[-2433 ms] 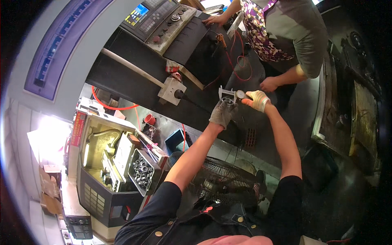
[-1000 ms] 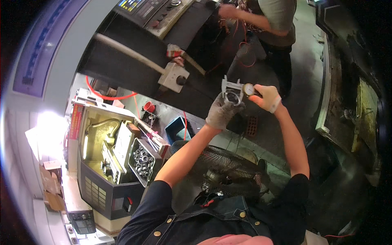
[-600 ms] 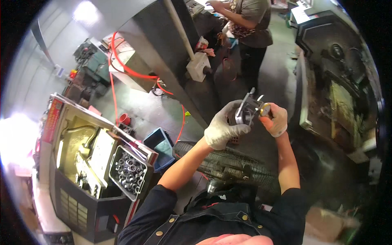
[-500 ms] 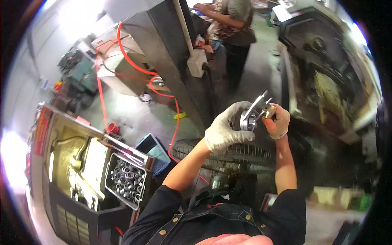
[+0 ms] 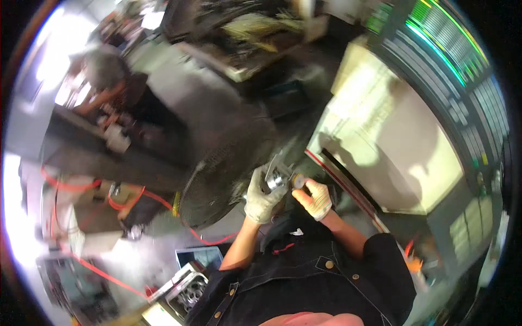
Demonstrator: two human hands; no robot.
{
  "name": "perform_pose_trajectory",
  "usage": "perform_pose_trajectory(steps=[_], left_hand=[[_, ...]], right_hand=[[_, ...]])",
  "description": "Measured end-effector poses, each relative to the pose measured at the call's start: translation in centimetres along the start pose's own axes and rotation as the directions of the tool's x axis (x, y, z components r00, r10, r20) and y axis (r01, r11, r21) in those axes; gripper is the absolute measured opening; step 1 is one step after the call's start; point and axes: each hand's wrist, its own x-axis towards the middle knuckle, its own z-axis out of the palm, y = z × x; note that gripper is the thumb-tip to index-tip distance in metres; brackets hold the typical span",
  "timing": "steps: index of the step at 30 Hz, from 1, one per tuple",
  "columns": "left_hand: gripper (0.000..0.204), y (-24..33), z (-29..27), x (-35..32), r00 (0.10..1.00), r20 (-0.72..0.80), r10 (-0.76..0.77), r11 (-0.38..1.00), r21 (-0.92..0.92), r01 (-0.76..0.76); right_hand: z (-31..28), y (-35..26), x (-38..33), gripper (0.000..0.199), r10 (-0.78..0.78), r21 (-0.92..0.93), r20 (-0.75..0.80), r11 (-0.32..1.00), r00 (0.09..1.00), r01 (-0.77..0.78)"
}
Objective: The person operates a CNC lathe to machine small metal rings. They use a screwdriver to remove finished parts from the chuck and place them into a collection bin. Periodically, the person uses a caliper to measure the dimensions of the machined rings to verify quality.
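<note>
Both my hands are raised in front of my chest, close together. My left hand [image 5: 262, 198], in a whitish work glove, is closed around a shiny round metal ring-shaped part [image 5: 275, 181]. A dial caliper [image 5: 298, 181] with a yellow-edged round dial sits against the part, its jaws pointing away from me. My right hand [image 5: 317, 201], also gloved, with orange-looking fingers, pinches the caliper by the dial. Blur hides exactly where the jaws touch the part.
A large round fan with a wire guard [image 5: 217, 179] stands just beyond my left hand. To the right is a machine with a pale panel [image 5: 397, 146]. A blue bin [image 5: 198, 255], a basket of metal rings [image 5: 190, 293] and a red hose [image 5: 109, 277] lie lower left. Another person [image 5: 136, 98] works upper left.
The view has swung to the right, bringing the pale-panelled machine in. My hands and the caliper now sit lower and closer to my chest; the grip on both things stays.
</note>
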Motion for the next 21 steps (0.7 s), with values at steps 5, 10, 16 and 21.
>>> perform_pose_trajectory(steps=[5, 10, 16, 21], left_hand=[[0.054, -6.6, 4.6, -4.4, 0.948, 0.278, -0.155, 0.915, -0.321, 0.244], [0.048, -10.1, 7.9, -7.4, 0.878, 0.396, -0.269, 0.817, -0.389, 0.426], [0.049, -9.6, 18.6, -13.5, 0.770, 0.542, -0.336, 0.857, -0.162, 0.488], [0.055, -8.6, 31.0, -22.5, 0.579, 0.740, -0.343, 0.890, 0.059, 0.452]], right_hand=[[-5.0, 2.7, -9.2, 0.037, 0.214, -0.219, -0.061, 0.950, 0.975, -0.222], [-7.6, 4.1, -15.3, 0.044, 0.398, -0.273, -0.065, 0.875, 0.915, -0.400], [-16.0, 4.5, -25.7, 0.038, 0.223, -0.405, -0.373, 0.834, 0.901, -0.374], [-24.3, 1.8, -38.0, 0.029, 0.306, -0.164, -0.694, 0.814, 0.652, -0.557]])
